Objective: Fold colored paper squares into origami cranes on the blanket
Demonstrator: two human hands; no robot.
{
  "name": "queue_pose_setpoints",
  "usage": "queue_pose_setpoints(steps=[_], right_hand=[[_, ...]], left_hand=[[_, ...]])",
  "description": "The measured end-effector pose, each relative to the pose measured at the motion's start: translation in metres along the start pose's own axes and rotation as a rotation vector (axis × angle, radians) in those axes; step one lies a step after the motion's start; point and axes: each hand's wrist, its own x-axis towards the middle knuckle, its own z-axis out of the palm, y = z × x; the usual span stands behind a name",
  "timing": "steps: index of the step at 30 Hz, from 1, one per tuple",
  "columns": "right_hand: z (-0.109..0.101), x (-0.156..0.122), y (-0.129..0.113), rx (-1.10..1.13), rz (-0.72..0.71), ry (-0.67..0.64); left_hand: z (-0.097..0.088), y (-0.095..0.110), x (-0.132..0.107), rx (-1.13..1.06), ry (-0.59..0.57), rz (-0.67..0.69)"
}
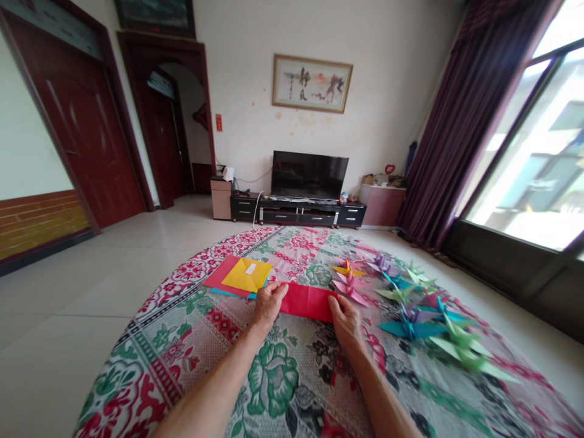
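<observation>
A red sheet of paper (pixel 306 302), folded into a long rectangle, is stretched between my two hands just over the patterned tablecloth. My left hand (pixel 270 304) pinches its left end between thumb and fingers. At the right end my right hand (pixel 345 317) grips it the same way, thumb on top. A faint crease crosses the paper near its middle. Just beyond my left hand lies a stack of coloured paper, with a yellow folded sheet (pixel 244 278) over a red sheet (pixel 219 275) and a bit of blue showing underneath. On the yellow piece sits a small white object (pixel 250 268).
Several folded paper cranes (pixel 413 325) in blue, green, purple, pink and orange stand on the right side of the round table. The floral tablecloth (pixel 274 377) covers it. Farther off are a television (pixel 310 175) on a low cabinet and a purple curtain (pixel 449 128).
</observation>
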Motion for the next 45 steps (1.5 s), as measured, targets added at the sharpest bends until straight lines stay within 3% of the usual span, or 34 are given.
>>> queue_pose_setpoints(steps=[10, 18, 30, 42, 45], right_hand=[[-0.004, 0.0, -0.002, 0.225, 0.17, -0.004], [-0.004, -0.002, -0.009, 0.238, 0.149, 0.01], [-0.004, -0.002, -0.008, 0.257, 0.15, 0.004], [-0.003, 0.002, 0.001, -0.012, 0.016, 0.09], [-0.004, 0.001, -0.002, -0.187, -0.051, 0.129]], left_hand=[[-0.001, 0.002, -0.002, 0.081, -0.023, 0.038], [0.001, 0.01, -0.005, 0.044, -0.02, -0.001], [0.0, 0.006, -0.004, 0.113, -0.059, 0.064], [-0.001, 0.009, -0.005, 0.249, 0.001, 0.131], [0.0, 0.01, -0.006, 0.33, 0.031, 0.138]])
